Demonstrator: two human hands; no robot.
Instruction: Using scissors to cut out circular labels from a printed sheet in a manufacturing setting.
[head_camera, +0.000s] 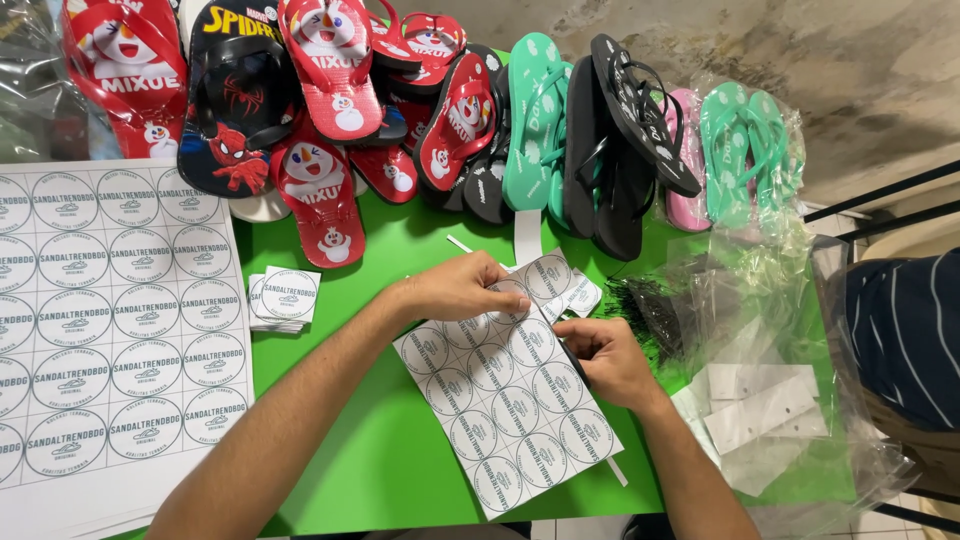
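Note:
A white sheet of round printed stickers (505, 400) lies tilted on the green table (380, 450). My left hand (462, 288) presses on its upper part, fingers pinching the sheet's top edge near a partly cut strip (555, 280). At the sheet's right edge, my right hand (605, 358) grips a dark tool whose kind I cannot tell, mostly hidden by the fingers. A small stack of cut square stickers (283, 298) rests to the left of my left forearm.
A larger sticker sheet (110, 320) covers the table's left side. Red, black, green and pink flip-flops (470, 120) lie along the back. Clear plastic bags with white cards (760, 400) sit at right. A person in a striped shirt (905, 335) is at the right edge.

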